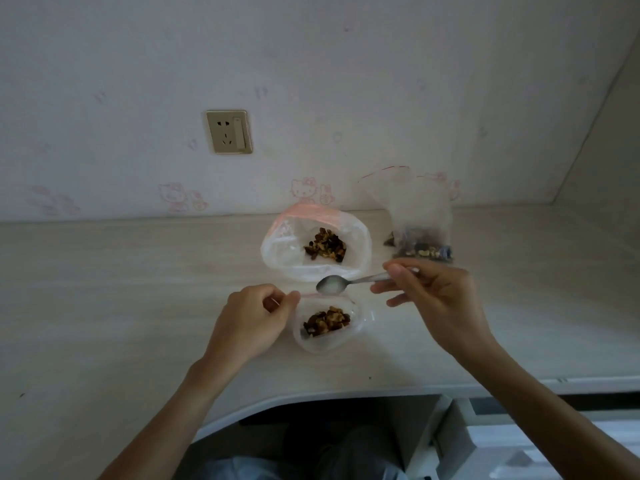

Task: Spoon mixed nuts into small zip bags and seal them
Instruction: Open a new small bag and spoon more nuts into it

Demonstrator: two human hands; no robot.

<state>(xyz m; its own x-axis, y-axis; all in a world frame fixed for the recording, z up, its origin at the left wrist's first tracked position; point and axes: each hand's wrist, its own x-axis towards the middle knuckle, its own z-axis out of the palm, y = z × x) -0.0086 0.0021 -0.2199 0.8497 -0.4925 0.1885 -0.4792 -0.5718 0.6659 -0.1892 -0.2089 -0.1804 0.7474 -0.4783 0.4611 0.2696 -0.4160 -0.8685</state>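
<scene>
One small zip bag [325, 323] sat on the desk [138, 306], part-filled, mouth unsealed | left hand [252, 320] fingers pinched its rim | right hand [433, 296] fingers gripped an empty spoon [330, 285] above it | large supply bag [317, 245] behind held nuts | another bag [420, 230] stood right, seal unclear.

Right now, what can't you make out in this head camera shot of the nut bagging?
- Small zip bag: the left hand covers its left rim, so the grip there is unclear.
- Spoon: the right hand hides the handle's end.
- Upright bag: cloudy plastic blurs its contents.
- Large open bag: individual nut kinds are too small to tell.
</scene>
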